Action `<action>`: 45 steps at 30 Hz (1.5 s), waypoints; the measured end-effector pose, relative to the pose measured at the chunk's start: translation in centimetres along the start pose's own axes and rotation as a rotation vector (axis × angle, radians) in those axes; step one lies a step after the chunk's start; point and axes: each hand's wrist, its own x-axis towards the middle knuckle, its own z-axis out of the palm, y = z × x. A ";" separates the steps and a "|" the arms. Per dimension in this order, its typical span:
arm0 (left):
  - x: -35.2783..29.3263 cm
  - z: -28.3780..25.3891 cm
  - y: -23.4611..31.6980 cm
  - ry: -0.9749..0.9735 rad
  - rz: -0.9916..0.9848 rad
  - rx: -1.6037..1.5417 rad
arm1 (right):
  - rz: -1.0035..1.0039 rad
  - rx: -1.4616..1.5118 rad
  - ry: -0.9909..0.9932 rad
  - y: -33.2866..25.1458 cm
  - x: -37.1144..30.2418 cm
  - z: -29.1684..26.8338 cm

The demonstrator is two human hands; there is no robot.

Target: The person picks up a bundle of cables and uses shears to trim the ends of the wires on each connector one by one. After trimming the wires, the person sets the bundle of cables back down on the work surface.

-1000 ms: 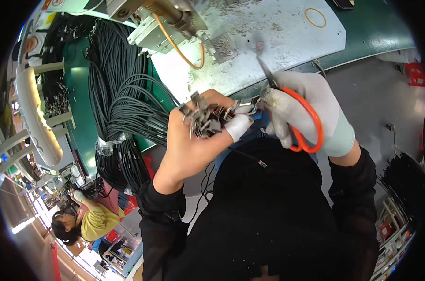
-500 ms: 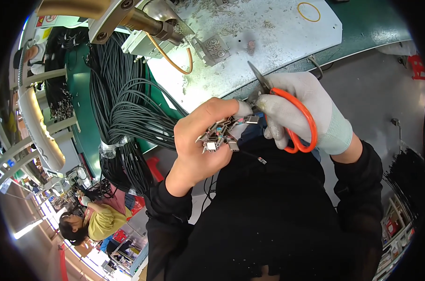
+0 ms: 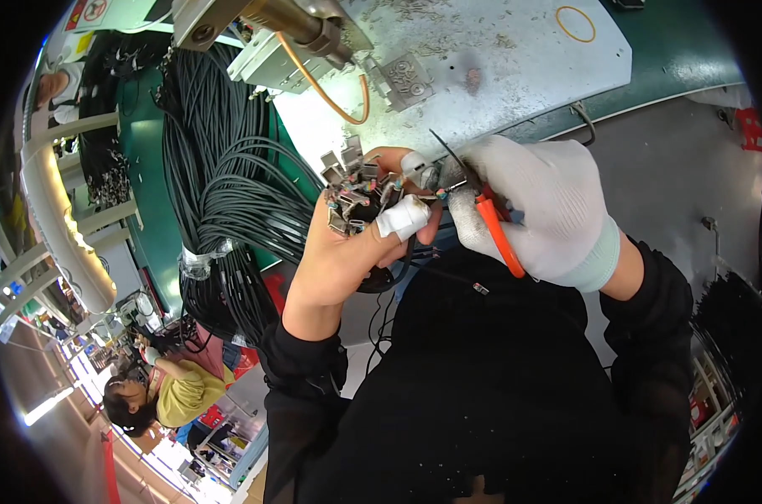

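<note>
"What do you have at far left?"

"I have a lit white lamp (image 3: 70, 227) angled beside the green bench (image 3: 146, 139), and a co-worker in a yellow top (image 3: 183, 395) seated below. Next, I see black cables (image 3: 213, 126) sweeping across the bench in a thick, looped bundle."

"And at center?"

"A metal machine (image 3: 314, 63) leans in from the upper edge. Below it I hold my left hand (image 3: 335, 256), bare but for white wraps on thumb and a fingertip, curled closed around silver connectors (image 3: 352, 185) that bristle above the palm. A small wire end (image 3: 442, 194) sits between both hands; I cannot tell which grips it."

"To the right?"

"A pale work plate (image 3: 490, 92), strewn with scraps, lies beyond the hands. Orange-handled scissors (image 3: 500, 237) slant toward upper left, blade spread unclear to me. My right hand (image 3: 557, 206), in a white glove, is closed around them. An orange ring (image 3: 575, 24) lies on the plate's far side, and something red (image 3: 751, 130) shows at far right."
</note>
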 end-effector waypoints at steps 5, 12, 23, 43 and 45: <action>-0.2 0.9 0.7 0.203 -0.051 0.131 | -0.018 -0.222 0.065 -0.6 0.4 0.2; 0.8 2.7 -1.2 0.419 0.354 0.316 | -0.104 -0.420 -0.052 -0.8 0.6 -1.5; 1.1 2.5 -1.7 0.429 0.339 0.496 | 0.048 -0.338 -0.152 -0.4 -0.2 -2.8; 0.8 2.9 -0.5 0.437 0.268 0.245 | 0.498 0.452 -0.285 -1.2 -0.9 -0.3; 0.8 2.9 -0.7 0.449 0.262 0.240 | 0.415 0.360 -0.161 -1.1 -1.0 0.6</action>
